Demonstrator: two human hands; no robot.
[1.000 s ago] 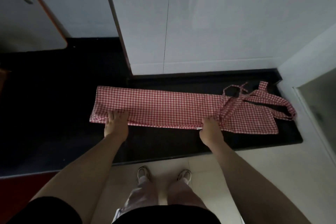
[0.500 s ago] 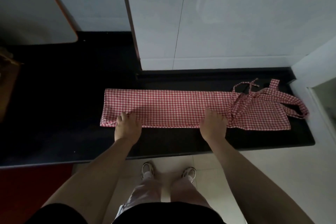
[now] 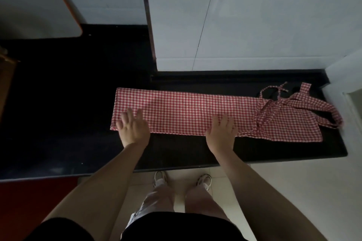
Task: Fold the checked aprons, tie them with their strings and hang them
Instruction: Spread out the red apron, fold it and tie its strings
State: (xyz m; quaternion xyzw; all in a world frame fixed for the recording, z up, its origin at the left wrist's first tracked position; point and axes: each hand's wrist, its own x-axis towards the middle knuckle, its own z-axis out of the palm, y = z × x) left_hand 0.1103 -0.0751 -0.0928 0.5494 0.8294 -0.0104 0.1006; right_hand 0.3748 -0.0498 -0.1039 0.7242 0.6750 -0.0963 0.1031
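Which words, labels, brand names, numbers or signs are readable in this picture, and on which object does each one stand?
None: no readable text appears anywhere.
The red-and-white checked cloth apron shows only its check pattern.
The black stone counter, the white cabinet doors and the white board with an orange rim are bare of print.

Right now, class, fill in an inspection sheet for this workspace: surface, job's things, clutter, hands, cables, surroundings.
Surface: black counter, dark and glossy.
Job's things: one checked apron folded into a long strip, strings loose at its right end.
Clutter: white board with orange rim at far left.
Hands: left hand and right hand flat on the apron's near edge.
Cables: nothing seen.
Surroundings: white cabinet doors behind; pale tiled floor.
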